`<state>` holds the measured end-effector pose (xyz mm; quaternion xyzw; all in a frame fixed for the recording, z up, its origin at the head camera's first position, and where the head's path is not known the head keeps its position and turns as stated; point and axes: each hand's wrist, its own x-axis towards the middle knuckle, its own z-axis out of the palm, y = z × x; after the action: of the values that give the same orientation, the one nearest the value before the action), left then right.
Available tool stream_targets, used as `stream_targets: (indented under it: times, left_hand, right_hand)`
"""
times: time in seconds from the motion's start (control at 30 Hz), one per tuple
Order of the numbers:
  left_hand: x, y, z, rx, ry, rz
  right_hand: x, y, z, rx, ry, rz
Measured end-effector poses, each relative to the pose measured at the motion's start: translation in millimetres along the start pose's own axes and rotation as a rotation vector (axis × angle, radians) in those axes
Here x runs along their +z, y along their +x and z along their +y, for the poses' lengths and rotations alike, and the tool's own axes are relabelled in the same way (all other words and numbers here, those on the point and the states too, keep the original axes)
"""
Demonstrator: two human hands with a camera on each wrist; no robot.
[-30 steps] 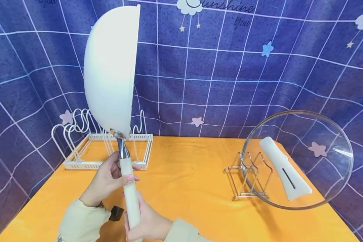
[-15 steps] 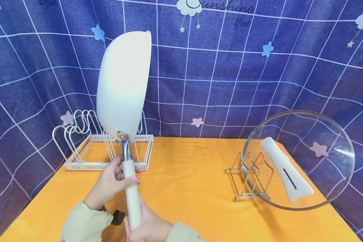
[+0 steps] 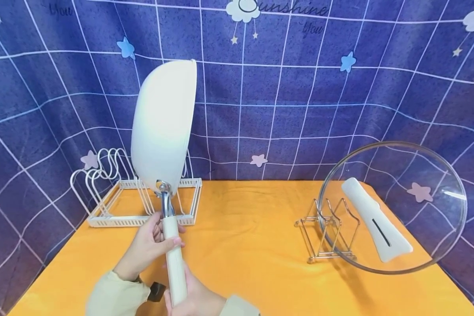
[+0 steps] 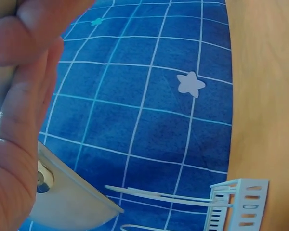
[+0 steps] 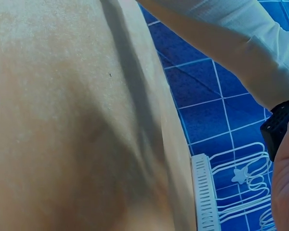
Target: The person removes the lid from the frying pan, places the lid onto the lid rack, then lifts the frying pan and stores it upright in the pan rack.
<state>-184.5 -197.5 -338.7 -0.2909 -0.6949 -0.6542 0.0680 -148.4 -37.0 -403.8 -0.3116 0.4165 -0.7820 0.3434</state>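
A deep white pan [image 3: 163,123] stands on edge in the air in the head view, its handle pointing down toward me and its rounded outside facing left. My left hand [image 3: 144,248] grips the pale handle [image 3: 175,267] just below its metal neck, thumb across the front. Lower down, my right hand [image 3: 199,294] holds the handle's end, partly cut off by the frame. Behind the pan's lower part is a white dish rack [image 3: 118,221] with upright wire dividers. Whether pan and rack touch cannot be told. The pan's inside is hidden.
At the right, a round glass lid [image 3: 438,256] with a white handle [image 3: 375,219] stands upright in a small metal wire rack [image 3: 325,254]. An orange cloth [image 3: 253,237] covers the table. A blue checked curtain [image 3: 260,114] hangs along the back and sides.
The pan has come down and a little to the right, nearer the white rack's height. Both hands keep their grip on the handle and have shifted slightly down. Lid and racks stay put.
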Motion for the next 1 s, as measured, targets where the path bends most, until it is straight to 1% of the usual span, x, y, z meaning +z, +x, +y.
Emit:
stream_targets:
  times: [0.1,0.2,0.27,0.3,0.4,0.5,0.53,0.6,0.63,0.8,1.0]
  left_hand:
    - [1.0,-1.7,-4.8,-0.012,-0.005,0.003]
    - [1.3,-1.9,-9.4,-0.009,-0.010,0.000]
    - [1.3,-2.0,-12.0,-0.009,-0.012,-0.001]
    - [1.3,-2.0,-13.1,-0.010,-0.014,0.000]
    - [2.3,-2.3,-16.3,-0.021,-0.008,0.007]
    - [4.1,-0.7,-19.0,-0.041,0.005,0.004]
    - [4.7,0.3,-19.6,-0.047,0.010,0.001]
    - [5.5,2.3,-20.6,-0.057,0.016,-0.004]
    - [5.6,3.2,-20.8,-0.060,0.016,-0.004]
    - [4.1,4.2,-20.2,-0.064,0.021,0.008]
    - [3.7,2.7,-21.2,-0.101,0.058,0.012]
  right_hand:
    - [-4,0.4,5,-0.057,-0.021,-0.055]
    - [-9,1.0,9,-0.111,-0.003,-0.116]
    - [-9,1.8,11,-0.135,0.008,-0.125]
    - [-9,2.1,11,-0.118,0.006,-0.090]
    - [-4,2.7,11,-0.023,0.037,0.065]
    - [-3,0.2,9,0.095,0.052,0.208]
    - [-4,-1.1,9,0.108,0.057,0.213]
    - [-7,-3.3,7,0.113,0.037,0.195]
    - [-9,-4.2,6,0.109,0.011,0.169]
    - [-14,-1.3,5,0.069,-0.022,0.087]
    - [-18,0.2,9,0.065,-0.007,0.061]
